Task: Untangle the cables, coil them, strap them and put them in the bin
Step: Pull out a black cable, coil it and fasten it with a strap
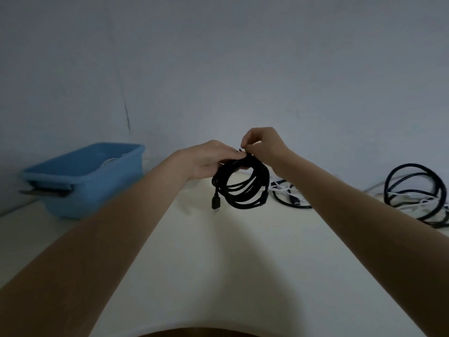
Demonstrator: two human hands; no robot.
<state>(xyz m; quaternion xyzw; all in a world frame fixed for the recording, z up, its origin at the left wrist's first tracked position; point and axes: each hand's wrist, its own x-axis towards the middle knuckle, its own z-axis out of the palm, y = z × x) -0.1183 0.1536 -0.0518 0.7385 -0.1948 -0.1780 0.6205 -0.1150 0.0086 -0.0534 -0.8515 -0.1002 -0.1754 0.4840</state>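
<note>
A coiled black cable (243, 188) hangs above the middle of the white table, its plug end dangling at the lower left. My left hand (211, 159) grips the top of the coil from the left. My right hand (263, 144) pinches something small and dark at the coil's top, right beside the left fingertips; what it is I cannot make out. A blue bin (80, 181) stands at the back left, with a pale cable just visible inside.
Behind my right arm lies a smaller dark cable with white ties (289, 193). At the far right a pile of dark and white cables (418, 198) loops up off the table. A wall rises directly behind the table.
</note>
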